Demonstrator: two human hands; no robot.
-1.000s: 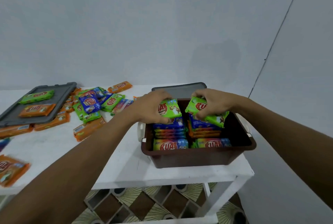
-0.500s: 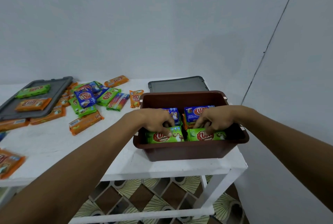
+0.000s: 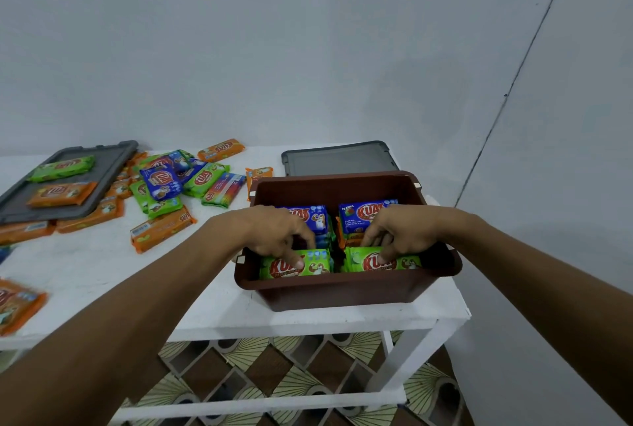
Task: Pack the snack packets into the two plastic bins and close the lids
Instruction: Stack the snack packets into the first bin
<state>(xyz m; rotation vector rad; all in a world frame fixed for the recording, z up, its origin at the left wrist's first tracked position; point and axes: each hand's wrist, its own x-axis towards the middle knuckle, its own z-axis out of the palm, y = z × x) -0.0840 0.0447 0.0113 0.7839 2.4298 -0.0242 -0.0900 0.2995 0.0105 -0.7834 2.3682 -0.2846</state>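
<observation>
As the green packets lie: the left green packet (image 3: pixel 294 267) and the right green packet (image 3: pixel 385 263) sit side by side in the near row of the brown bin (image 3: pixel 346 288), just behind its near wall, with their long axes running left to right.
Left hand (image 3: pixel 274 233): directly over the left green packet, fingers bent down across its far edge, one fingertip (image 3: pixel 298 263) on its printed face. The thumb is hidden.
Right hand (image 3: pixel 406 232): the mirror of it on the right green packet, fingers (image 3: pixel 383 254) curled onto the face.
Relation that counts: each packet lies below its own hand and slightly toward you, so you can let go by lifting straight up, with no crossing.
Blue packets (image 3: pixel 368 216): stacked in the far row, just behind your knuckles. The left stack is partly covered by your left hand.
Grey lid (image 3: pixel 339 160): flat on the white table (image 3: pixel 102 264), just beyond the bin's far wall. Its long axis is parallel to the bin, and it looks about equally near to both hands.
Loose packets (image 3: pixel 178 182): a mixed heap to the far left, well apart from the bin. Your left hand is the nearer one.
Second lid (image 3: pixel 109 158): farther left, with a green and an orange packet on it.
Second bin: not in view.
</observation>
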